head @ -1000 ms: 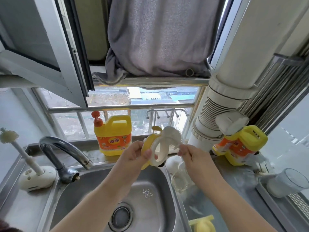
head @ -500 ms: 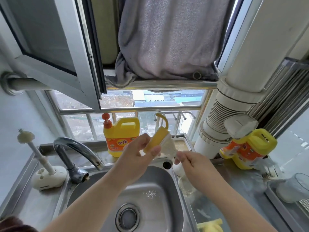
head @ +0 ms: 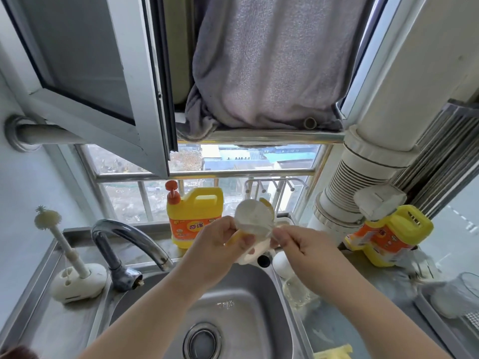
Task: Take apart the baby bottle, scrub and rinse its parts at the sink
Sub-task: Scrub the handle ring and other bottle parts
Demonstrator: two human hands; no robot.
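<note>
Above the steel sink [head: 241, 317] I hold the bottle's yellow-and-white collar piece with handles [head: 255, 221]. My left hand [head: 220, 244] grips its lower left side with curled fingers and thumb. My right hand [head: 300, 246] pinches its right edge; what lies between those fingertips is blurred. The clear bottle body [head: 295, 288] lies on the counter just right of the sink, with a white rounded part [head: 281, 263] behind it. A white bottle brush [head: 62, 244] stands upright in its holder at the left.
The faucet [head: 129, 244] curves over the sink's left rear. A yellow detergent jug [head: 194, 218] stands behind the sink, another yellow jug [head: 388, 237] at the right by the white pipe [head: 363, 177]. A clear cup [head: 456, 294] lies at far right. A yellow item [head: 334, 352] pokes in at the bottom.
I have turned the collar piece in my hands, so its white round face now points up toward me. The camera has also shifted a little to the left.
</note>
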